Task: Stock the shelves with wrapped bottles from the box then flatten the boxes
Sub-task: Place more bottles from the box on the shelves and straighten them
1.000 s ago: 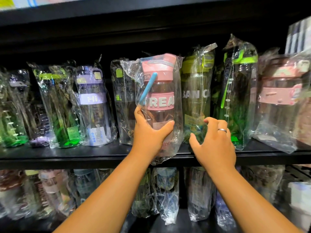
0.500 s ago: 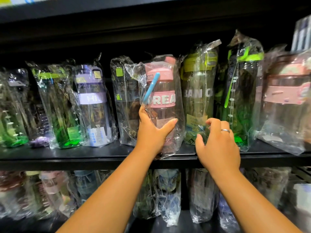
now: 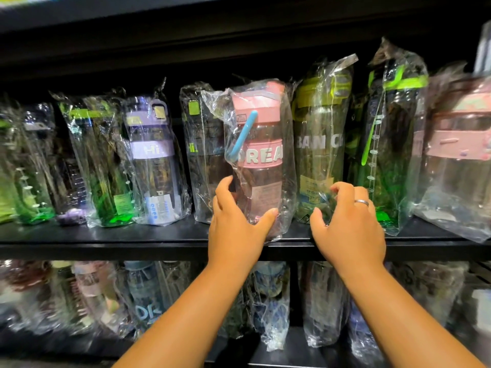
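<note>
Black shelf (image 3: 106,235), front edge: pink bottle (image 3: 261,155) standing upright.
Left hand (image 3: 236,227) clasps its base; right hand (image 3: 348,221) hooks green-lidded bottle (image 3: 318,134) aside, likely to make room.

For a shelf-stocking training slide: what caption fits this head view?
Left hand grips a wrapped pink bottle on the black shelf while the right hand holds the neighbouring green-lidded bottle.

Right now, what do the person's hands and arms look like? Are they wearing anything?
The left hand and right hand have no gloves. The left forearm and right forearm are bare, with no sleeve, watch or bracelet showing. The only thing worn is a plain silver-coloured ring on a right-hand finger.
</note>
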A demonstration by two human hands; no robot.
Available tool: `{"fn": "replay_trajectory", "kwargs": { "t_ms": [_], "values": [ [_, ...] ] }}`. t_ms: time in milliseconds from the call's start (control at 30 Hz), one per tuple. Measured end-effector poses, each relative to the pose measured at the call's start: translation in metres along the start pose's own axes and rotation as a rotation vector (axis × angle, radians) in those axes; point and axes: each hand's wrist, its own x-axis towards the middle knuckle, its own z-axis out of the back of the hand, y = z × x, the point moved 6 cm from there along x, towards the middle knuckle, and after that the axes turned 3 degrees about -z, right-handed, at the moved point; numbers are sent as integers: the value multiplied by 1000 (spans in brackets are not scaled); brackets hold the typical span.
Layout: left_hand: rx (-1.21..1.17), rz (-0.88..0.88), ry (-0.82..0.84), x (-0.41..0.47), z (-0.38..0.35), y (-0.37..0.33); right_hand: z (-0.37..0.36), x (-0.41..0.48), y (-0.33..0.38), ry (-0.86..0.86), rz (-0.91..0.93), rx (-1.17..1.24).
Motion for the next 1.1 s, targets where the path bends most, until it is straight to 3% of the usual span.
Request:
{"fn": "replay_trajectory", "kwargs": {
  "t_ms": [733,833,967,1100],
  "values": [
    [242,86,19,19,-25,-7,-1,0,0,15,4,-6],
    [260,23,-2,11,-20,-8,0,-2,0,-16,7,29],
    [208,-192,-27,-23,-16,-7,2,-31,-6,-115,82,-16],
    [228,-347,28,-88,-27,10,0,-83,-21,-34,120,-142]
  ]
}}
